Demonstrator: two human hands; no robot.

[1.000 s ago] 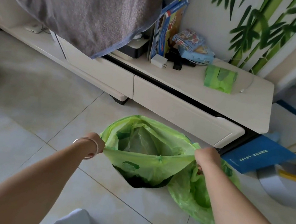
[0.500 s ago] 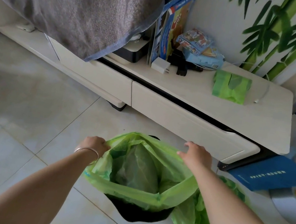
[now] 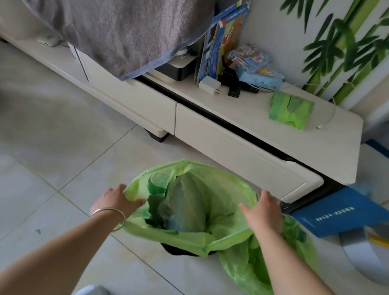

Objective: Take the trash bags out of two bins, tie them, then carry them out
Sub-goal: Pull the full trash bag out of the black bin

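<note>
Gaping translucent green trash bag [image 3: 199,237], left hand [image 3: 117,200] pinching rim, right hand [image 3: 265,214] flat, fingers straight

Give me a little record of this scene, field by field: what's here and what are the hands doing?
place: tiled floor in front of a low cabinet
bag: green, mouth wide open, over a dark bin
second bag: green, on the floor to the right
left hand: grips the bag's left rim
right hand: on the right rim, fingers extended
on cabinet: folded green bags, white charger
tied: not yet
</note>
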